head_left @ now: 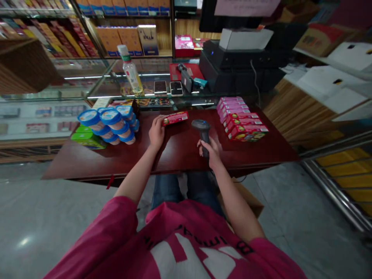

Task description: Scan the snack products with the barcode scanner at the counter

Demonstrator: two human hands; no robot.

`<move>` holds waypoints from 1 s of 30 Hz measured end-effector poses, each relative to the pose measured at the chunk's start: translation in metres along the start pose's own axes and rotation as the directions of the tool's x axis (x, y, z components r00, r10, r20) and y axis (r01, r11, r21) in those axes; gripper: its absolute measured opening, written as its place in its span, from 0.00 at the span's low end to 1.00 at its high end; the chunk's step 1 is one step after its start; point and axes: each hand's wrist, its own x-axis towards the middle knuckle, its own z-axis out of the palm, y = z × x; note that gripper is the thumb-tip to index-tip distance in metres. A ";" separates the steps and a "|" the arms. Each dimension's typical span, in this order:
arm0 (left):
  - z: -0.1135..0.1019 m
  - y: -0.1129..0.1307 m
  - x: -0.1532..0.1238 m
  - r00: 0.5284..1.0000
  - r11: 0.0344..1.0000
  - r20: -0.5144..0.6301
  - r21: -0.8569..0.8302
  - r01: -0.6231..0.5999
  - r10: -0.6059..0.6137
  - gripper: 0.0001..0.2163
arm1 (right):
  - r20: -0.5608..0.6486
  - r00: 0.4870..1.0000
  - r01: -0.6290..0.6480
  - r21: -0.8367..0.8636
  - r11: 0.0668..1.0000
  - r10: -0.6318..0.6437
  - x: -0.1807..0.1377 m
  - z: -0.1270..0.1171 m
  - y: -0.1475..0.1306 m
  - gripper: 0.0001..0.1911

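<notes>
My left hand (157, 132) is closed on the left end of a small red box (175, 118), held just over the wooden desk (180, 151) with its narrow printed side toward me. In my right hand (211, 152) is a dark barcode scanner (204, 133), gripped by its handle, its head up and a small blue light on top. A gap separates the scanner from the red box. To the right stand several red boxes (245, 128) in a row, and behind them several pink boxes (232, 107). Stacked tubs with blue lids (112, 118) stand left of my left hand.
Green packages (87, 137) lie beside the tubs. Behind the desk, a glass counter holds a bottle (132, 73), two phones (176, 88) and a dark handheld device (186, 79). A black cash register (238, 69) stands at the back right, near cardboard boxes (293, 112).
</notes>
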 end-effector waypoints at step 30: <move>0.001 -0.017 0.001 0.974 0.982 -0.225 0.178 0.059 -0.018 0.25 | 0.072 0.990 -0.120 0.037 0.992 0.117 0.042 0.025 0.020 0.15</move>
